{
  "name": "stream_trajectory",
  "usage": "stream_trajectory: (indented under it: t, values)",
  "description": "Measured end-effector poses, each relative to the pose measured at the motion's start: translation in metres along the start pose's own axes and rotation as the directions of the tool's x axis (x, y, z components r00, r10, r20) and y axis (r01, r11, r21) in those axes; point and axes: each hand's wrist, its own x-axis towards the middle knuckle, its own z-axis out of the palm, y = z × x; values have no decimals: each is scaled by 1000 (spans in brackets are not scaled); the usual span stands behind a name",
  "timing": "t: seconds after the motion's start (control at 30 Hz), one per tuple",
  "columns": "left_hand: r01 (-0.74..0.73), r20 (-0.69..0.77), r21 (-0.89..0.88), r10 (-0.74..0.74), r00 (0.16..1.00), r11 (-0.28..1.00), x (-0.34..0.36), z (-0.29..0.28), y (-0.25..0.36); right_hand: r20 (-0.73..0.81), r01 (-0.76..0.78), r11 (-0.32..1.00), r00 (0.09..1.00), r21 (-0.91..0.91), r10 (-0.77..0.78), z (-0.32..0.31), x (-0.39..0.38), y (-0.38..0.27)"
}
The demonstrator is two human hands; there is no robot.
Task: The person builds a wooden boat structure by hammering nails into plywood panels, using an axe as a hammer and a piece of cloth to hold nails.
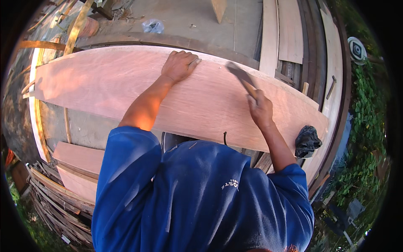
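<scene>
A long reddish plywood sheet (201, 105) lies across in front of me. My left hand (179, 67) is closed over its far edge, with curled fingers and the thumb toward the right. In my right hand (260, 110) is a hammer (243, 77) with a wooden handle. Its dark head is smeared by motion above the sheet, to the right of my left hand. A small pale spot, perhaps a nail head (219, 67), shows near the far edge between the hands.
A black plastic bag (308, 142) rests at the sheet's right end. Beyond it, a second hammer-like tool (331, 87) lies on a long plank (333, 50). Pale boards (290, 31) are stacked at the far right. A clear plastic bag (153, 26) lies on the concrete floor (189, 21).
</scene>
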Motion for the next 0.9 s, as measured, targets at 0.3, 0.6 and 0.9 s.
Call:
stream_trajectory:
  t: [0.3,0.6,0.9]
  values:
    - [8,-25,1,-8,1000,1000,-3,1,-4,-348,133,965,936,224,-48,-23,12,-37]
    - [61,77,32,-64,995,998,-1,2,-6,-82,-7,987,996,162,21,-17,14,-22]
    - [-11,-24,24,12,1000,1000,0,-1,-3,-2,-113,991,994,-66,113,-33,30,-25]
